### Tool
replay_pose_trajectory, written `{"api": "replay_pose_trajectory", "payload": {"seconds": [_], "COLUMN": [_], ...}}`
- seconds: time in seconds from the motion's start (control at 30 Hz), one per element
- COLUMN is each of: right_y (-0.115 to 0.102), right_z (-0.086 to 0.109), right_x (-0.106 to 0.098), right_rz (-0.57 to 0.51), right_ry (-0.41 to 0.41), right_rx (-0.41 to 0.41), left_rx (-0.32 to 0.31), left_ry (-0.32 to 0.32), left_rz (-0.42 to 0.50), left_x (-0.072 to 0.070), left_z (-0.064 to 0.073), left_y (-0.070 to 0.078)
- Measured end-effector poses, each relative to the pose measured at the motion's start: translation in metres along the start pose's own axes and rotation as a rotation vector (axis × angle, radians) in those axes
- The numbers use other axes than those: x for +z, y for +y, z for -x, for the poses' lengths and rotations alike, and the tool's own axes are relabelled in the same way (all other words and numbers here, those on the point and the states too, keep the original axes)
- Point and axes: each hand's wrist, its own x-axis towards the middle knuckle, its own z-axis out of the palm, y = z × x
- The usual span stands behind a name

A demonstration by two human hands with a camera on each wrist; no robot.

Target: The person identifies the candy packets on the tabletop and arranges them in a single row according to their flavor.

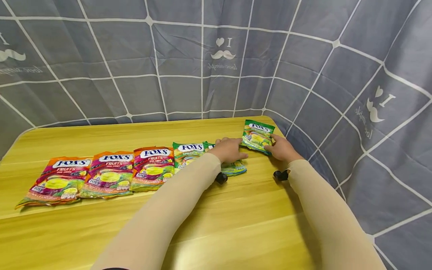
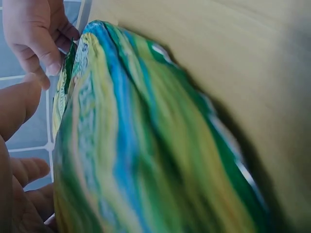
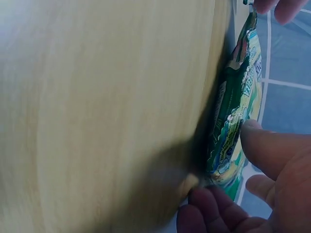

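A green Fox's candy bag (image 1: pixel 258 135) lies at the far right of the table, its near side raised a little in the right wrist view. My right hand (image 1: pixel 282 147) pinches its right edge, the thumb (image 3: pixel 272 150) on the printed face and the fingers (image 3: pixel 209 208) curled low at the edge. My left hand (image 1: pixel 228 150) reaches to the bag's left edge with fingers extended and thumb apart. Below the left hand lies another green candy bag (image 2: pixel 160 141), partly hidden by it in the head view. One more green bag (image 1: pixel 186 153) sits to its left, partly behind the left forearm.
Three red-orange Fox's fruit candy bags, a left one (image 1: pixel 60 182), a middle one (image 1: pixel 109 174) and a right one (image 1: pixel 153 168), continue the row leftward. A grey checked curtain (image 1: pixel 182 56) stands behind the wooden table (image 1: pixel 236 225) and along its right side.
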Motion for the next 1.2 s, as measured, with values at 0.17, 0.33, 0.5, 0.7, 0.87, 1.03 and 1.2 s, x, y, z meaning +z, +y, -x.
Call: {"api": "replay_pose_trajectory", "payload": {"seconds": [0.17,0.33,0.5,0.7,0.87,1.03,1.2], "right_y": [-0.003,-0.002,0.0,0.002,0.002,0.003,0.004], "right_z": [-0.004,-0.003,0.0,0.003,0.007,0.008,0.01], "right_x": [0.003,0.002,0.0,0.0,0.0,0.001,0.003], "right_rz": [0.002,-0.017,-0.078,-0.2,-0.215,-0.227,-0.288], "right_ry": [-0.004,-0.019,-0.05,-0.06,-0.059,-0.053,-0.042], "right_rx": [0.016,0.056,0.104,0.11,0.081,0.061,0.046], "left_rx": [-0.012,-0.016,-0.017,-0.062,-0.097,-0.076,-0.074], "left_ry": [-0.035,-0.041,-0.017,0.052,0.103,0.126,0.112], "left_rz": [-0.012,-0.017,0.01,0.111,0.203,0.286,0.354], "left_x": [0.003,0.006,0.006,0.005,0.008,0.01,0.011], "left_z": [-0.005,-0.007,-0.011,-0.013,-0.016,-0.02,-0.021], "left_y": [0.004,0.007,0.01,0.013,0.016,0.02,0.021]}}
